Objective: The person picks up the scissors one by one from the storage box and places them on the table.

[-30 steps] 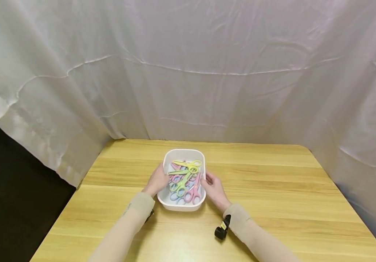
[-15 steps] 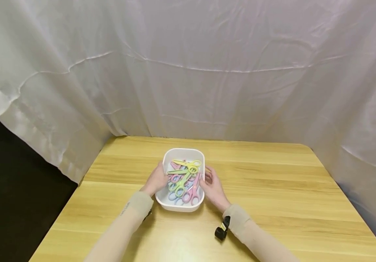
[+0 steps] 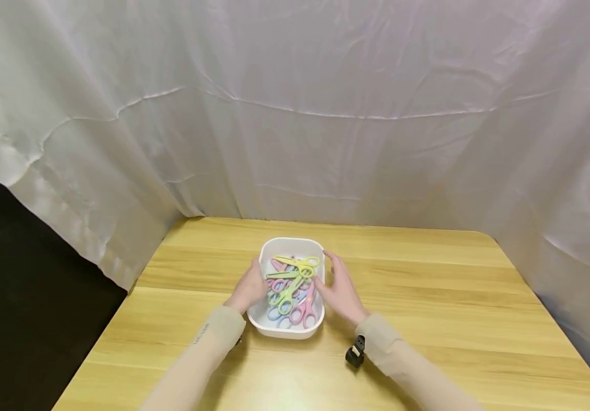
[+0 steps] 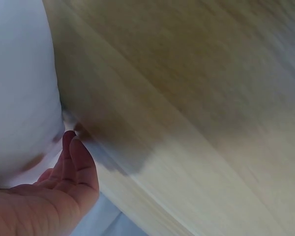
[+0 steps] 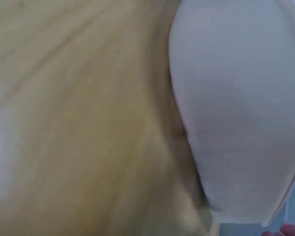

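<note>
- Gripping box (image 3: 287, 334) by its left wall with left hand (image 3: 247, 290): thumb over the rim, fingers curled against the outside.
- Best to keep that thumb clear of the blades and the hold firm; seemingly a matter of steadying the box.
- Find box between both hands, apparently down on the table (image 3: 418, 319), and inside it a loose heap: green scissors (image 3: 292, 289) between the thumbs, yellow scissors (image 3: 297, 264) beyond, pink scissors (image 3: 310, 297) nearest the right thumb.
- If shifting it, keep it level, lest the heap slide to one side.
- Touching the right rim lightly with right hand (image 3: 343, 294): thumb at the rim, forefinger stretched toward the far corner. Looking relaxed, not clenched. For an even hold, better to match the left hand's grip.
- Compared with half a second ago: at left, holding much the same; between, showing no clear shift of box against table; at right, fingers extended farther and straighter.
</note>
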### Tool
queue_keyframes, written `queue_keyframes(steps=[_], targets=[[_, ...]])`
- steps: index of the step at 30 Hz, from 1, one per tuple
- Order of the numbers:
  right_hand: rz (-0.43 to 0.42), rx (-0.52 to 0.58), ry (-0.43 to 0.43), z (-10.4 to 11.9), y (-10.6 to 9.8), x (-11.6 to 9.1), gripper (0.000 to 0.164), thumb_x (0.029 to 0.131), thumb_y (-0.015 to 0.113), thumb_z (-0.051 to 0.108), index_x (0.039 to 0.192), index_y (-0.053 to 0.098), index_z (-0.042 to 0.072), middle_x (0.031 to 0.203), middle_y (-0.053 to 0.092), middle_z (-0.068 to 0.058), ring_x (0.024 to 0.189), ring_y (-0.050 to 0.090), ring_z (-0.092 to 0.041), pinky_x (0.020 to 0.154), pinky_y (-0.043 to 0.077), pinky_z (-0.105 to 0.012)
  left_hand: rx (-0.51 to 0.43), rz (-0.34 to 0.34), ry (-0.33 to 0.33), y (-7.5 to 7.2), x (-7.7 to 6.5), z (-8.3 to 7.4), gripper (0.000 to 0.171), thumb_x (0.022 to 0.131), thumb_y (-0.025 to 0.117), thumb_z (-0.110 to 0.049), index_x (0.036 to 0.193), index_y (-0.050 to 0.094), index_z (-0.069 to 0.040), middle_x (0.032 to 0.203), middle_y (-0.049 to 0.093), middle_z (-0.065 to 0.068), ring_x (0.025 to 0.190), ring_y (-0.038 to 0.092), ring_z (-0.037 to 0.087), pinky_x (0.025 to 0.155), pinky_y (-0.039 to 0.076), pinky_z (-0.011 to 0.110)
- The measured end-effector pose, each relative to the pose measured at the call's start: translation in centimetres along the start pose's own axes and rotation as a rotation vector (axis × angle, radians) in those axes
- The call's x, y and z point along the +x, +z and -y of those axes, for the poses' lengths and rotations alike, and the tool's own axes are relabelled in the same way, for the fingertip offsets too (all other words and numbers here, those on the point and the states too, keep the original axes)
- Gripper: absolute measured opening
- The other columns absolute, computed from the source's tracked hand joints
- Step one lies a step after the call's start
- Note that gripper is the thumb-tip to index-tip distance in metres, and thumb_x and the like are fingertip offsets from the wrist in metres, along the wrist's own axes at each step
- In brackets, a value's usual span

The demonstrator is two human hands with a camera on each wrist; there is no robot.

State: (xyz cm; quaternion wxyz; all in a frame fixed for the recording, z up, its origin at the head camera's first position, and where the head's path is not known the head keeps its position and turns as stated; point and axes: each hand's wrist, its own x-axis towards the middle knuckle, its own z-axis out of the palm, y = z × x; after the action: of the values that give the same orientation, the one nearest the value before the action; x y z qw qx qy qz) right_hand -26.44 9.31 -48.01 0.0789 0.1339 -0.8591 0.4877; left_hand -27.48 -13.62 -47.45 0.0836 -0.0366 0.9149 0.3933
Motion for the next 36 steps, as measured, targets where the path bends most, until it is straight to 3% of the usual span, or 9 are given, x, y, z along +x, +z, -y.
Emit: queue_keyframes(steps=[7, 11, 19, 28, 36], targets=[[0.010, -0.083, -0.104, 1.8, -0.1, 1.1, 0.069, 0.090, 0.068, 0.013, 0.151, 0.038, 0.002, 0.154, 0.043, -0.021, 0.143, 0.043, -0.040, 0.118, 0.035, -0.059, 0.011, -0.007, -0.014, 0.2, 0.2, -0.2, 0.071, 0.092, 0.052, 0.003, 0.156, 0.019, 0.004, 0.135, 0.055, 0.028, 0.120, 0.061, 0.039, 0.096, 0.057, 0.051], [0.032, -0.091, -0.121, 2.8, 0.0, 2.0, 0.069, 0.090, 0.067, 0.014, 0.151, 0.039, 0.002, 0.154, 0.044, -0.022, 0.140, 0.045, -0.040, 0.117, 0.039, -0.058, 0.015, -0.006, -0.019, 0.3, 0.3, -0.3, 0.072, 0.094, 0.052, 0.003, 0.157, 0.017, 0.003, 0.138, 0.054, 0.028, 0.123, 0.060, 0.039, 0.099, 0.056, 0.052], [0.146, -0.041, 0.002, 3.9, 1.1, 3.9, 0.068, 0.092, 0.065, 0.017, 0.152, 0.037, 0.005, 0.155, 0.042, -0.021, 0.139, 0.046, -0.042, 0.113, 0.044, -0.054, 0.038, -0.019, -0.007, 0.1, 0.1, -0.3, 0.071, 0.092, 0.056, 0.003, 0.153, 0.021, 0.006, 0.134, 0.056, 0.028, 0.120, 0.061, 0.040, 0.097, 0.057, 0.051], [0.186, 0.052, 0.208, 4.6, 2.2, 6.0, 0.061, 0.093, 0.063, 0.020, 0.149, 0.043, 0.006, 0.148, 0.048, -0.027, 0.139, 0.045, -0.044, 0.115, 0.040, -0.057, 0.048, -0.026, 0.013, 0.2, 0.3, 0.0, 0.069, 0.092, 0.057, 0.002, 0.152, 0.024, 0.005, 0.135, 0.055, 0.028, 0.121, 0.061, 0.040, 0.094, 0.058, 0.050], [0.238, -0.029, 0.214, 4.5, 3.4, 7.0, 0.065, 0.088, 0.066, 0.018, 0.146, 0.043, 0.001, 0.144, 0.051, -0.030, 0.131, 0.053, -0.044, 0.112, 0.044, -0.056, 0.050, -0.031, 0.026, 0.1, 0.1, -0.1, 0.067, 0.090, 0.057, 0.002, 0.149, 0.026, 0.007, 0.133, 0.056, 0.030, 0.117, 0.063, 0.041, 0.092, 0.059, 0.051]])
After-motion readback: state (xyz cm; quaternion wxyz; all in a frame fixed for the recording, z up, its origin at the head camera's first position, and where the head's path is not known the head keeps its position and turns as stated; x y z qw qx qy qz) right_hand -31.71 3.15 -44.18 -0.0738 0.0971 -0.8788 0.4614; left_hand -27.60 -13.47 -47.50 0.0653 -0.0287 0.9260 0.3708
